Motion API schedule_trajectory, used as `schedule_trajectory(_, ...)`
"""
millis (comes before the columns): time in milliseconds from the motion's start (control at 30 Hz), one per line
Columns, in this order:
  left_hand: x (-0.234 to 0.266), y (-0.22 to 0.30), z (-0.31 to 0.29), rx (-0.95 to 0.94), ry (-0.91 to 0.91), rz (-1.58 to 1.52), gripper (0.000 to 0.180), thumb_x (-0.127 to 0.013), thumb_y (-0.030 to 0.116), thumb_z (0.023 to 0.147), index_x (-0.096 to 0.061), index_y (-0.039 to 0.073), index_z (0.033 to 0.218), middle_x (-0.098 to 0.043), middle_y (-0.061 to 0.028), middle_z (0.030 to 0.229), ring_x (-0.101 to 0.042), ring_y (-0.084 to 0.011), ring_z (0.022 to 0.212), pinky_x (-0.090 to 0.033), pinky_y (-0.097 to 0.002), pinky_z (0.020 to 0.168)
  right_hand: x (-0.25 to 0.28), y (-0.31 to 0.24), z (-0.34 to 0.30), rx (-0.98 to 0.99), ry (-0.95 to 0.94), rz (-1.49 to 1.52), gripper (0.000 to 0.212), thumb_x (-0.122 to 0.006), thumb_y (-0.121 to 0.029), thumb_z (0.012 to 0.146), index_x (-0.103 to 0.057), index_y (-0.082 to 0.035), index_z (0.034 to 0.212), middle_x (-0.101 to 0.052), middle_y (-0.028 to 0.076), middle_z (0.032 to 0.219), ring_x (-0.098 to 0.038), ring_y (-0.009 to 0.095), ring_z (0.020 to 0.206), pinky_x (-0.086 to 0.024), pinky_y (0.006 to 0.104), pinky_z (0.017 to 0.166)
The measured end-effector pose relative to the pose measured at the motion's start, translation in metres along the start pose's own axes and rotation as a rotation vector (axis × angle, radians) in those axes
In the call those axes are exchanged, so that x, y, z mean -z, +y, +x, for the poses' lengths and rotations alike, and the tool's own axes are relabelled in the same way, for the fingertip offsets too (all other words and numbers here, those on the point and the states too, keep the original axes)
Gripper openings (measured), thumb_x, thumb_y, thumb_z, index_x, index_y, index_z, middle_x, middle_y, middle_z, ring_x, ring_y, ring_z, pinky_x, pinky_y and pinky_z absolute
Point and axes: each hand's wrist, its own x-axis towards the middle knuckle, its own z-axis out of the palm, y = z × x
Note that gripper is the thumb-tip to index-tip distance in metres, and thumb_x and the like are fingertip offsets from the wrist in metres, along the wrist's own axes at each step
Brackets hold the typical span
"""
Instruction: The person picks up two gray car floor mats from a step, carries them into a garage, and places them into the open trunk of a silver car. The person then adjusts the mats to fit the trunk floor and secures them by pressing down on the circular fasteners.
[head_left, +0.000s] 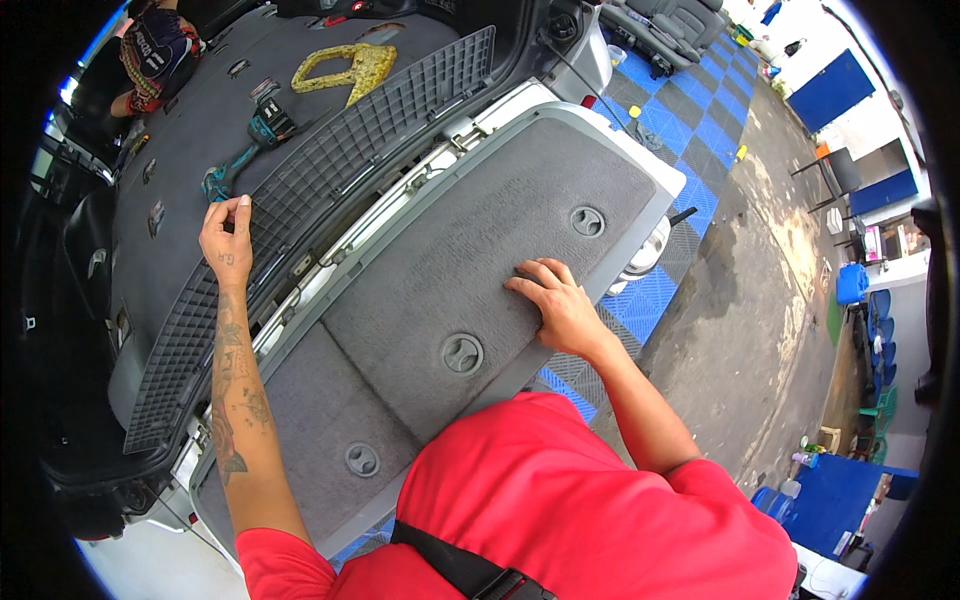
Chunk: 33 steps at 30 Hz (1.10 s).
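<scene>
A grey carpeted tailgate panel (440, 260) with round recessed fittings lies folded down in front of me. On its right part rests my right hand (560, 305), fingers apart and slightly bent, holding nothing. My left hand (227, 240) is raised by the near side of the cargo floor, its thumb and fingertips pressed together; whatever may be between them is too small to make out. Beside it runs a long dark ribbed plastic trim piece (330, 150), lying along the vehicle's rear edge. A teal and black cordless power tool (268, 128) lies just beyond that hand.
A yellow, frame-shaped piece (350, 70) lies on the cargo floor (190, 270). Another person (160, 50) is at the far left inside the vehicle. To the right are blue and grey floor tiles (690, 110), a removed seat (665, 30) and a round metallic object (645, 250).
</scene>
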Motion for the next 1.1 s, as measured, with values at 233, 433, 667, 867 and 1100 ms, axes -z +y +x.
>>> schedule_trajectory(233, 0.001, 0.003, -0.001, 0.029, -0.023, 0.005, 0.026, -0.073, 0.024, 0.091, -0.071, -0.001, 0.089, -0.061, -0.0029, 0.078, -0.055, -0.012, 0.07, -0.047, -0.028, 0.069, 0.049, -0.017, 0.012, -0.018, -0.256, 0.128, 0.073, -0.078, -0.019, 0.079, -0.049, -0.02, 0.145, -0.042, 0.01, 0.155, -0.026, 0.038, 0.149, -0.031, 0.0675, 0.112)
schedule_trajectory(433, -0.001, 0.005, -0.006, 0.029, 0.006, 0.022, 0.024, -0.073, 0.023, 0.091, -0.071, -0.001, 0.089, -0.061, -0.0029, 0.079, -0.054, -0.0124, 0.07, -0.046, -0.0285, 0.068, -0.006, -0.028, 0.033, 0.135, 0.178, -0.002, 0.076, -0.063, -0.061, 0.086, -0.044, -0.024, 0.15, -0.035, 0.015, 0.158, -0.024, 0.04, 0.149, -0.017, 0.0683, 0.116)
schedule_trajectory(667, -0.006, 0.013, -0.02, -0.021, 0.037, 0.003, 0.023, -0.072, 0.021, 0.091, -0.071, -0.001, 0.088, -0.063, -0.0049, 0.079, -0.055, -0.0145, 0.069, -0.046, -0.0294, 0.067, -0.076, -0.01, 0.051, 0.135, 0.099, -0.212, 0.086, -0.044, -0.08, 0.085, -0.04, -0.027, 0.153, -0.028, 0.013, 0.162, -0.02, 0.038, 0.151, -0.011, 0.0704, 0.116)
schedule_trajectory(867, -0.004, 0.034, -0.053, -0.06, 0.019, 0.017, 0.019, -0.073, 0.018, 0.088, -0.07, 0.0, 0.082, -0.061, -0.006, 0.075, -0.057, -0.0169, 0.066, -0.047, -0.0313, 0.064, -0.068, -0.013, 0.048, 0.135, 0.115, -0.18, 0.083, -0.049, -0.077, 0.085, -0.044, -0.026, 0.151, -0.03, 0.013, 0.161, -0.021, 0.038, 0.15, -0.013, 0.07, 0.116)
schedule_trajectory(1100, 0.003, 0.053, -0.118, 0.03, -0.182, -0.147, 0.019, -0.072, 0.019, 0.088, -0.072, 0.001, 0.084, -0.062, -0.0069, 0.077, -0.06, -0.0176, 0.07, -0.047, -0.0308, 0.066, -0.07, -0.013, 0.048, 0.131, 0.156, -0.177, 0.079, -0.055, -0.071, 0.086, -0.048, -0.023, 0.148, -0.032, 0.014, 0.16, -0.024, 0.038, 0.149, -0.014, 0.0689, 0.116)
